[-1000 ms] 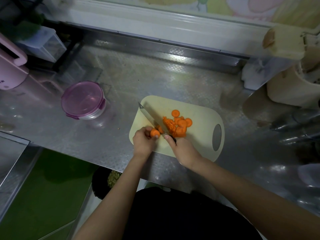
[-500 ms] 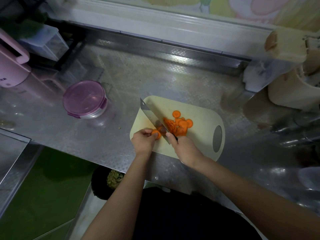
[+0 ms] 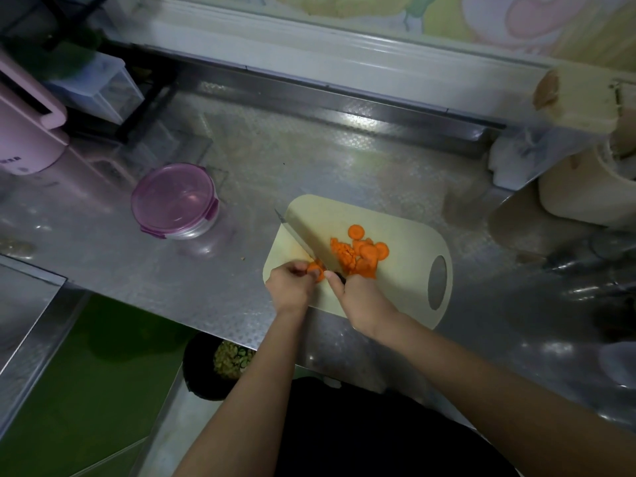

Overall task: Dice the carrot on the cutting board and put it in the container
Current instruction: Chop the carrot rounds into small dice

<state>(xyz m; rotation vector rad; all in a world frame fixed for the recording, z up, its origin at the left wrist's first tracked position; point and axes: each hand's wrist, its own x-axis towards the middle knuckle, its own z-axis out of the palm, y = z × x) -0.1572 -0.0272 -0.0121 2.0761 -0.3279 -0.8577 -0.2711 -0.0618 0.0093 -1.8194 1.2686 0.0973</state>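
Head view, centre frame: left grip (image 3: 290,287) pinching the short carrot stub (image 3: 316,270), right grip (image 3: 361,301) wrapped round the knife (image 3: 303,239) handle, blade angled to the upper left, edge right beside those fingertips. Cut rounds (image 3: 358,253) heaped just right on the cutting board (image 3: 395,215); container (image 3: 175,201), lid on, sits left on the bench (image 3: 309,160). Danger: with so little stub left, a slip could nick a finger. Versus half a second ago, the blade has dropped lower

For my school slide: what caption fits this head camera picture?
Left hand steadies carrot stub; right hand slices with knife on cutting board.
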